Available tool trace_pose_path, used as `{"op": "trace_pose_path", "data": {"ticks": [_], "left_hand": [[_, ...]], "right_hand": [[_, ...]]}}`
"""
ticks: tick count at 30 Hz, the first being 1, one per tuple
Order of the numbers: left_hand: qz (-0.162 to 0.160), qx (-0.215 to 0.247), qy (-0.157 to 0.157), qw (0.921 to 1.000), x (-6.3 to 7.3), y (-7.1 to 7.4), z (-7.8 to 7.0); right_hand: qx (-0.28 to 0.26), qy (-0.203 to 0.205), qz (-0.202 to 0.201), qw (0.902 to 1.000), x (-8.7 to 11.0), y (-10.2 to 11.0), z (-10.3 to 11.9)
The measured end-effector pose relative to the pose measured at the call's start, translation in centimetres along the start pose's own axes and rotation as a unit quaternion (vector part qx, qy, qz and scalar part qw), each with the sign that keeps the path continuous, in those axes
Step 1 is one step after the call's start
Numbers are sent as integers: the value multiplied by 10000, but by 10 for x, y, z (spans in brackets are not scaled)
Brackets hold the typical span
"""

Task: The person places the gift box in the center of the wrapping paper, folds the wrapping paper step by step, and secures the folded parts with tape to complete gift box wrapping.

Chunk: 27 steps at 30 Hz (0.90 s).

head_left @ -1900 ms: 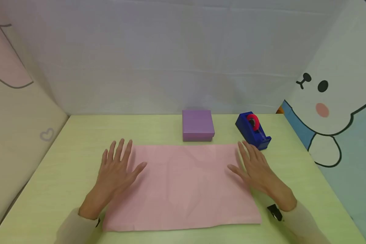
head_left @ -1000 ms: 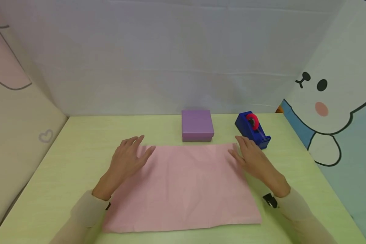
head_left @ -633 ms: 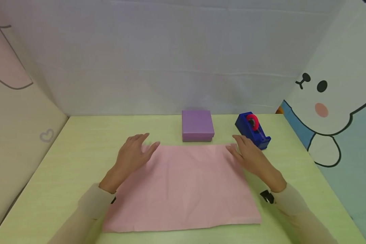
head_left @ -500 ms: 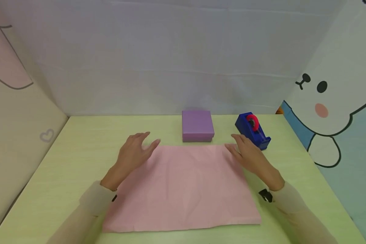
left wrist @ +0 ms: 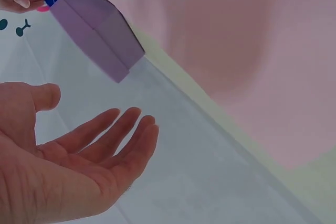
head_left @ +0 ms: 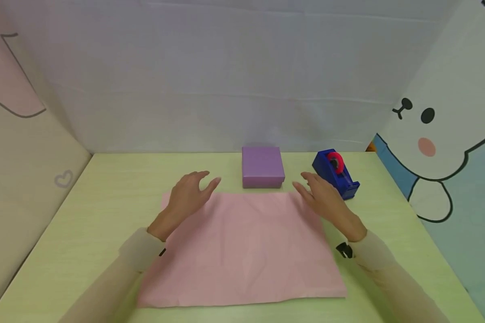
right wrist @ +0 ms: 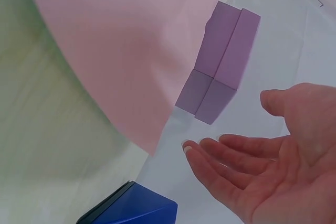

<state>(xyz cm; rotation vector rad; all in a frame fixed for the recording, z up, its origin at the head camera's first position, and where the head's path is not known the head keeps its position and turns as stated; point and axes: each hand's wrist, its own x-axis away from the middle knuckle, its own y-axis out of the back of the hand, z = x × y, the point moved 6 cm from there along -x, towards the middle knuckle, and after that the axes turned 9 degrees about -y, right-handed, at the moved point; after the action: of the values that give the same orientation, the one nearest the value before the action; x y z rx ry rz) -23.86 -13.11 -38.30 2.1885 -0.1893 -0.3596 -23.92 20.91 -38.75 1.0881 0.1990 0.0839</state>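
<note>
In the head view a purple lidded box [head_left: 262, 167] stands at the back of the table, just beyond a pink sheet [head_left: 242, 251] laid flat. My left hand [head_left: 187, 194] hovers over the sheet's far left part, fingers relaxed, thumb apart, holding nothing. Over the far right part hovers my right hand [head_left: 322, 196], likewise relaxed and holding nothing. The box lies between and beyond both hands, touched by neither. Both wrist views show the palms facing inward with a gap to the box [left wrist: 100, 30].
A blue tape dispenser [head_left: 336, 174] with a red-cored roll stands behind the right hand. A pale backdrop [head_left: 226, 80] rises at the table's back edge. Printed panels flank both sides, the right one with a bear [head_left: 440, 134]. The table [head_left: 85, 233] is light yellow-green.
Both hands have moved inward and forward toward the box. Their spread fingers have drawn together and relaxed. The box, sheet and tape dispenser have stayed in place.
</note>
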Motion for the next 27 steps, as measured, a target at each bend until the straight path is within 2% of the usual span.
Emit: {"op": "trace_pose_path", "data": {"ticks": [12,27], "left_hand": [[155,-18,53,9999,-21,-14,-11],[48,25,71,10000,-43,-29,-19]], "right_hand": [[-2,52,-120,9999,-16,-3,5],[95,-172,61,9998,-33,-9,13]]}}
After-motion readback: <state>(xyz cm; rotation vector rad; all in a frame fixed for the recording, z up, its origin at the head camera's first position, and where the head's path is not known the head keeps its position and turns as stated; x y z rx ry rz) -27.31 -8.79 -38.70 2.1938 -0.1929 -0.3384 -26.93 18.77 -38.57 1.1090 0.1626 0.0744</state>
